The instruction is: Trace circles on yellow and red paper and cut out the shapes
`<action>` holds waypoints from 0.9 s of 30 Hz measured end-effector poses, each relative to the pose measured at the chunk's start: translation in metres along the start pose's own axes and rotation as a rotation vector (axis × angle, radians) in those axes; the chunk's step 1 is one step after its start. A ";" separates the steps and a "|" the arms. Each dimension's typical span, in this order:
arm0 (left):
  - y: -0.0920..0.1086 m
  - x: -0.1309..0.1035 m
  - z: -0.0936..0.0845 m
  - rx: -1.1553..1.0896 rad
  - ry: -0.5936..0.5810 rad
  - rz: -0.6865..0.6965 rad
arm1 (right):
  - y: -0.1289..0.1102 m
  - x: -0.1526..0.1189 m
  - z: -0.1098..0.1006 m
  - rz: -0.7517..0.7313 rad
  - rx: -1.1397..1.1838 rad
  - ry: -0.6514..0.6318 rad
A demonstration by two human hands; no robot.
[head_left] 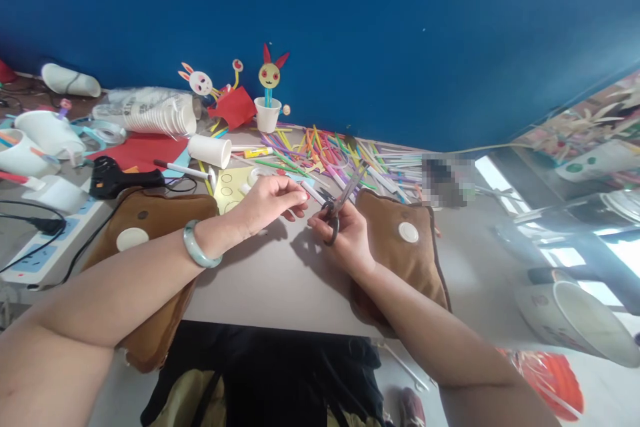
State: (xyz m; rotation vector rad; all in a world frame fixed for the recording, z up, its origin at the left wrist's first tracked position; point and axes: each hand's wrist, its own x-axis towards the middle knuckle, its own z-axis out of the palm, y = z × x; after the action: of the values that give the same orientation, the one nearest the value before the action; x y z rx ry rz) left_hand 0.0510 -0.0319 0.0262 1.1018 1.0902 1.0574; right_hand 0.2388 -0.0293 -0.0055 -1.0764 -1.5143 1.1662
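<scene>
Over the middle of the table, my right hand (pixel 347 235) grips a pair of scissors (pixel 352 184) by its dark handles. The blades point up and away to the right. To its left, my left hand (pixel 274 201) is closed in a pinch, thumb against forefinger. Whatever it holds, if anything, is too small to make out. The two hands are apart. Just behind my left hand lies a yellow sheet (pixel 228 188) with drawn circles, partly hidden. Brown cushions, one on the left (pixel 167 217) and one on the right (pixel 400 260), lie beneath or beside my forearms.
Loose coloured sticks (pixel 320 153) spread along the blue wall. A paper cup with a rabbit figure (pixel 267 113) stands there. At left are a black glue gun (pixel 123 177), a power strip (pixel 37 250), stacked cups (pixel 155 115) and red paper (pixel 143 152). A white bucket (pixel 545 307) is at right.
</scene>
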 end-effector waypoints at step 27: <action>-0.002 -0.001 0.003 0.332 -0.141 -0.065 | -0.001 -0.001 0.000 -0.035 0.006 -0.027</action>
State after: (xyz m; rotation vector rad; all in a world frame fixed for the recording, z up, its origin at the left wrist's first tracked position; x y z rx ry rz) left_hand 0.0540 -0.0341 0.0249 1.3721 1.2062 0.7511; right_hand 0.2386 -0.0303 -0.0050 -1.0297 -1.5443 1.1643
